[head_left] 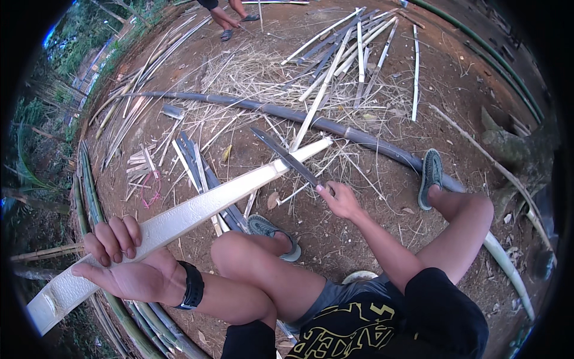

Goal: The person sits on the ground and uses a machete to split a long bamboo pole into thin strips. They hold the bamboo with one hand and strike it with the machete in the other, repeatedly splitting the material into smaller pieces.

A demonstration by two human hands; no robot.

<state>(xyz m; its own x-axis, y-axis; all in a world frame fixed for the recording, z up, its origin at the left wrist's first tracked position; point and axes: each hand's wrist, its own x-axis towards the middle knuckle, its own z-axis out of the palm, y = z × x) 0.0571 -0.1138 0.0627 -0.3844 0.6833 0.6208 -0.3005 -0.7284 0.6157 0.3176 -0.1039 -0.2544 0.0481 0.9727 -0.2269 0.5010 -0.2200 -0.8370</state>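
My left hand (pixel 128 263) is wrapped round a long split bamboo strip (pixel 197 212), its pale inner face turned up. The strip slants from the lower left up to the middle of the view. In my right hand (pixel 338 200) is the handle of a machete (pixel 285 155) with a dark, narrow blade. That blade crosses the strip near its far end and appears to touch it. Most of the handle is hidden in my fingers. A dark watch band (pixel 191 286) circles my left wrist.
A long dark bamboo pole (pixel 269 109) lies across the ground ahead. Beyond it are a pile of split strips (pixel 353 57) and scattered shavings (pixel 245 75). Cut slats (pixel 206 173) lie left of my legs. Another person's feet (pixel 227 27) show at the top. A tree trunk (pixel 520 146) stands right.
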